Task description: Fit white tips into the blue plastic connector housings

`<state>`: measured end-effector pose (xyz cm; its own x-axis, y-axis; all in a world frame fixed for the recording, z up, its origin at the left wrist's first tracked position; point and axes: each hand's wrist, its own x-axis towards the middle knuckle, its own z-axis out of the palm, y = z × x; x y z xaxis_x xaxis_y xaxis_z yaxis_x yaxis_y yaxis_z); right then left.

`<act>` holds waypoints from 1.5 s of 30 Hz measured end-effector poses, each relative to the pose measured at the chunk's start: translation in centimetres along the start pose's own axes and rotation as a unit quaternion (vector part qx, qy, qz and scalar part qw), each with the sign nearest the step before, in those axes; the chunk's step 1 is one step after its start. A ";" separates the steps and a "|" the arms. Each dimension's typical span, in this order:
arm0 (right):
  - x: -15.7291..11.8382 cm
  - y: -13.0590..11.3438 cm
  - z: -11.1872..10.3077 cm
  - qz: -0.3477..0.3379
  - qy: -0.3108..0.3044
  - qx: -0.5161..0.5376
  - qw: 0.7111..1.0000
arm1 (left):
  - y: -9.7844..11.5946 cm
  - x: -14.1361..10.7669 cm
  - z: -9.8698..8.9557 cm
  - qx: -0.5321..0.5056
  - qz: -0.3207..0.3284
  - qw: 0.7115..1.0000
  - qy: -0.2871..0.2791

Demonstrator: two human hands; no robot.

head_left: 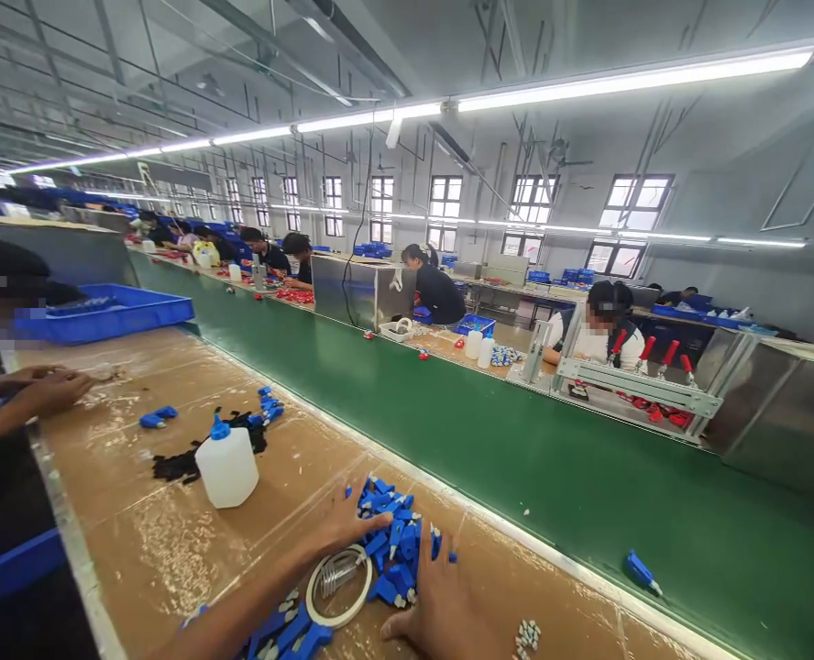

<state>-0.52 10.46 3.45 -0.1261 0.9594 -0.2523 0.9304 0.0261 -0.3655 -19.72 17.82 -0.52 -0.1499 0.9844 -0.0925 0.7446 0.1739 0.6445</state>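
Observation:
A heap of small blue plastic parts (pixel 394 541) with pale tips lies on the brown worktop (pixel 297 495). My left hand (pixel 348 524) rests against its left side, thumb stretched toward the parts. On the near right side, my right hand (pixel 445 600) touches the heap with fingers apart and thumb spread out. No part shows clearly lifted in either hand. A cream tape roll (pixel 312 605) lies below my left wrist, with clear pieces inside its ring. More blue parts (pixel 290 639) lie under my left forearm. Small grey-white pieces (pixel 528 636) sit right of my right hand.
A white bottle with a blue cap (pixel 226 467) stands left, beside black pieces (pixel 177 466). A green conveyor belt (pixel 489 445) runs past the worktop, carrying a blue part (pixel 642 572). A co-worker's hands (pixel 53 390) are at left, near a blue tray (pixel 125 316).

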 end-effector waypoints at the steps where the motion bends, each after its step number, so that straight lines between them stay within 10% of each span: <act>1: 0.5 -0.3 0.4 0.003 0.008 0.007 1.000 | 0.4 0.0 0.4 0.000 -0.012 1.000 -0.009; 25: 10.4 8.8 -6.6 0.098 0.161 0.064 0.980 | 14.5 8.1 10.9 -0.046 -0.089 0.993 0.065; 30: 8.2 11.7 -10.5 0.094 0.138 0.002 0.986 | 12.9 8.8 8.6 -0.047 -0.045 0.997 0.043; 37: 2.4 21.2 -16.8 0.168 0.033 -0.130 0.977 | 6.7 3.4 5.7 -0.007 0.103 0.993 -0.054; 45: 1.0 23.8 -13.2 0.181 0.017 -0.123 0.976 | 10.4 5.3 9.1 -0.031 0.121 0.992 -0.001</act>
<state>26.02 15.79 6.36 0.2341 0.9270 -0.2930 0.9667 -0.2540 -0.0311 -6.83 25.12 -1.24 0.0303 0.9971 0.0697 0.7168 -0.0703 0.6937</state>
